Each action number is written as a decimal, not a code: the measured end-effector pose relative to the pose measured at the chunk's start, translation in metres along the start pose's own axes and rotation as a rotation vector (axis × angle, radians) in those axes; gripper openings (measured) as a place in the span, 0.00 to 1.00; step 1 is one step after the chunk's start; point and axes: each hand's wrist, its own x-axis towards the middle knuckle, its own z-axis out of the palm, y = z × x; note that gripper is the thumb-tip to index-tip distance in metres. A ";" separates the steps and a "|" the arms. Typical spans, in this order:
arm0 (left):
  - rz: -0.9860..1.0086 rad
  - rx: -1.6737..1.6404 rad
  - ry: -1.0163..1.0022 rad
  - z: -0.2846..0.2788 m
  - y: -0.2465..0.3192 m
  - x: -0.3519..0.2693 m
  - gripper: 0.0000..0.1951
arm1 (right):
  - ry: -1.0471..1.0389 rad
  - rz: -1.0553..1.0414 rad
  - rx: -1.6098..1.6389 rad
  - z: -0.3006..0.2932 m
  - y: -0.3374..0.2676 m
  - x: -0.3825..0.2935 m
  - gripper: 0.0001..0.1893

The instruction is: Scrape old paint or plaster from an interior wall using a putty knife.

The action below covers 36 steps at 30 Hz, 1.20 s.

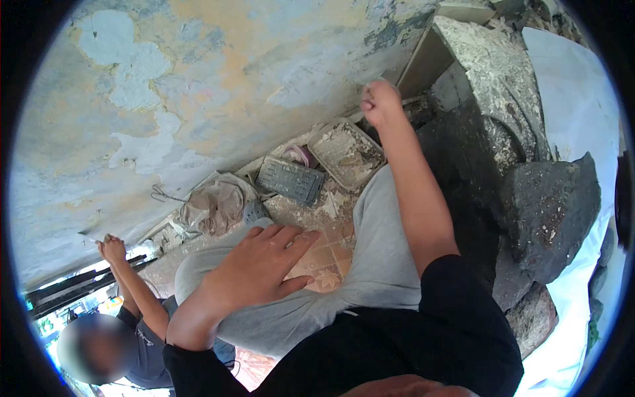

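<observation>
My left hand hangs above my lap, palm down, its fingers apart and nothing seen in it. My right hand is raised beside the painted wall, near the corner with a leaning slab. Its fingers are curled and slightly blurred; whether they grip something small cannot be told. Paint on the wall is patchy and flaking, with bare pale areas. Below my right hand, a shallow plastic tray holds pale flakes and debris. Left of the tray lies a dark perforated plastic basket, with a purple round container behind it.
A crumpled plastic bag lies along the wall's foot. Large rocks and a crusted slab stand close on my right, beside white sheeting. At the left, another person raises both hands towards the wall. Patterned tiles show between my legs.
</observation>
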 end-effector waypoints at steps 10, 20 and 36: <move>0.007 -0.008 -0.021 0.004 0.001 0.003 0.33 | -0.122 0.103 0.037 -0.023 -0.015 0.000 0.05; -0.005 -0.018 -0.026 0.016 -0.002 -0.001 0.33 | -0.148 0.100 -0.097 -0.012 -0.016 -0.001 0.04; 0.011 -0.032 0.072 0.026 -0.011 -0.025 0.31 | -0.234 0.195 -0.050 -0.013 -0.031 -0.005 0.13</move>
